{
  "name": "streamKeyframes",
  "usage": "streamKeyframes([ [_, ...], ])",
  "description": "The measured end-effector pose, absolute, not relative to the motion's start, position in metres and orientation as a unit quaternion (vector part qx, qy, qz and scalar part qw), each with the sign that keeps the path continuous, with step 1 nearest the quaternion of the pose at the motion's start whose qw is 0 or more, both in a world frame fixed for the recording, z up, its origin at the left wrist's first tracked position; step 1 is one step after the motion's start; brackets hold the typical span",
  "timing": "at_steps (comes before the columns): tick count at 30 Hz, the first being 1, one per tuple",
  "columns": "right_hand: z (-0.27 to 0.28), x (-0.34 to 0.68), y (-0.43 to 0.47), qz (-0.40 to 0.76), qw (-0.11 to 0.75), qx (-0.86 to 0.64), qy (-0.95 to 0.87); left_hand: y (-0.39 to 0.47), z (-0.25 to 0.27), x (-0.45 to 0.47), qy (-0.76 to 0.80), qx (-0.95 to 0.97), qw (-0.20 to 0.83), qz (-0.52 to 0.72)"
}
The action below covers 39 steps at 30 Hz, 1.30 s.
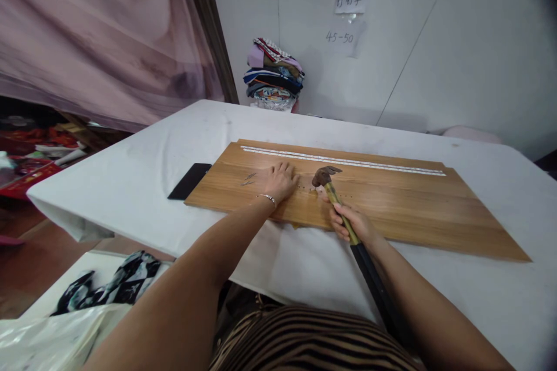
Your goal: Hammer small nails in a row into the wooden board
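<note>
A wide wooden board (413, 203) lies flat on the white-covered table. My right hand (354, 223) is wrapped around the upper handle of a claw hammer (331, 192), well above its black grip. The rusty hammer head is low over the middle of the board; whether it touches a nail there is unclear. To its left, my left hand (282, 181) lies palm down on the board, fingers stretched out. Small dark marks, perhaps nails or holes, dot the wood between and beside my hands. A few loose nails (248, 179) rest left of my left hand.
Two white measuring strips (343, 161) run along the board's far side. A flat black object (190, 181) sits at the board's left end, on the white tablecloth (143, 168). Folded clothes (274, 75) are stacked by the wall. A pink curtain (108, 29) hangs at left.
</note>
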State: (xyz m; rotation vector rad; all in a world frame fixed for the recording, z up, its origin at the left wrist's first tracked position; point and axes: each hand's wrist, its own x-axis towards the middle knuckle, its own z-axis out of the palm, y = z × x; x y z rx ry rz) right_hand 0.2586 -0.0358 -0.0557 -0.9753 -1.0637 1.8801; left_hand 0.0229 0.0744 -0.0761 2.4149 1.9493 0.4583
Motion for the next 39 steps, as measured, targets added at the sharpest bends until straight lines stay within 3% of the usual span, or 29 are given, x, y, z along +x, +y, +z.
streamKeyframes([
  [39,-0.0467,0.2542,-0.0346,0.735,0.366,-0.402,-0.405,0.0752,-0.076,0.0227,0.623,0.771,-0.005,0.134],
])
